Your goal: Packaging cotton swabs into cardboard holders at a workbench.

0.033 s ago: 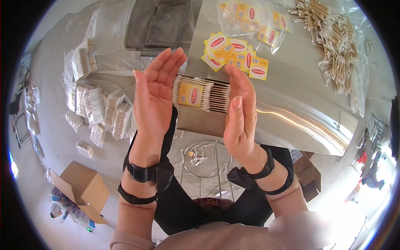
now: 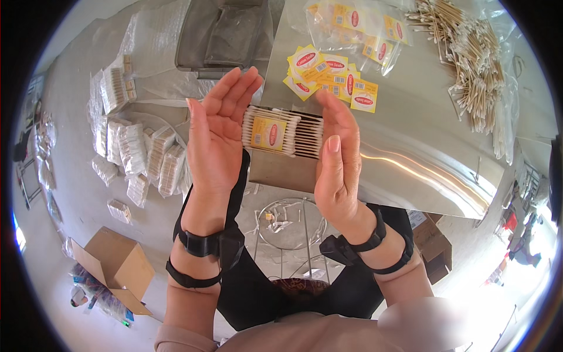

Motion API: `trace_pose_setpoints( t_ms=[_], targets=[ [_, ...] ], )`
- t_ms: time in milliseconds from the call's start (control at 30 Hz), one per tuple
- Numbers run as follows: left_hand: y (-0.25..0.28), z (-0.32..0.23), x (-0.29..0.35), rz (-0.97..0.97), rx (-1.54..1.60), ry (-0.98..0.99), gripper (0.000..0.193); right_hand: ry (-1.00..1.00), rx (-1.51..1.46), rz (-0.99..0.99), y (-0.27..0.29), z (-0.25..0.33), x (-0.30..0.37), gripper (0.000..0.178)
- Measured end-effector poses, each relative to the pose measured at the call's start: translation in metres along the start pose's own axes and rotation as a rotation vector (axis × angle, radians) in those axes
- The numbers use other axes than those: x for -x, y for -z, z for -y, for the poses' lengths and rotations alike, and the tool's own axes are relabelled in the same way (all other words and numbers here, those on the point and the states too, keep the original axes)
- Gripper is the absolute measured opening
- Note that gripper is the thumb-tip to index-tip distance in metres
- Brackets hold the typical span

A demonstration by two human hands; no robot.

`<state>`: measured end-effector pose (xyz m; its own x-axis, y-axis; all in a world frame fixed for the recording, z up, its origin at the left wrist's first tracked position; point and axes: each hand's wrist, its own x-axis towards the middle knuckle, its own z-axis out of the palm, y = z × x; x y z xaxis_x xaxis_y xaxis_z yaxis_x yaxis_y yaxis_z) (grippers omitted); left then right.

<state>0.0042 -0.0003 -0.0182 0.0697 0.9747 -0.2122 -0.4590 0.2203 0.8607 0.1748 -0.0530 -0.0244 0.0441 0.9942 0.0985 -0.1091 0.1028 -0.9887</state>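
Observation:
Between my two hands lie cotton swabs, side by side in a flat layer with white tips and pale sticks. A yellow card label with a red oval rests on their left part. At the left end of the layer is my left hand, palm turned inward, fingers stretched out. My right hand stands on edge at the right end, its fingers straight and its thumb apart. Both hands border the swabs without fingers wrapped round them; whether the palms touch the ends, I cannot tell. Dark gaps show between the sticks on the right.
Loose yellow labels lie beyond my right hand on the metal table. Behind them is a clear bag of labels. A heap of swabs sits far right. Packed swab bundles and an open carton are left.

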Motion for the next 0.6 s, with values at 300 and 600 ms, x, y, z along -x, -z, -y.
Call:
trace_pose_setpoints(
  t_ms=[300, 600],
  targets=[
    [-0.001, -0.004, 0.001, 0.012, 0.109, -0.01, 0.076, 0.012, -0.103, 0.066, -0.007, -0.002, -0.007, 0.056],
    [-0.003, -0.002, 0.002, 0.042, 0.029, -0.028, 0.078, -0.01, -0.237, 0.083, -0.014, -0.005, -0.014, 0.057]
  ],
)
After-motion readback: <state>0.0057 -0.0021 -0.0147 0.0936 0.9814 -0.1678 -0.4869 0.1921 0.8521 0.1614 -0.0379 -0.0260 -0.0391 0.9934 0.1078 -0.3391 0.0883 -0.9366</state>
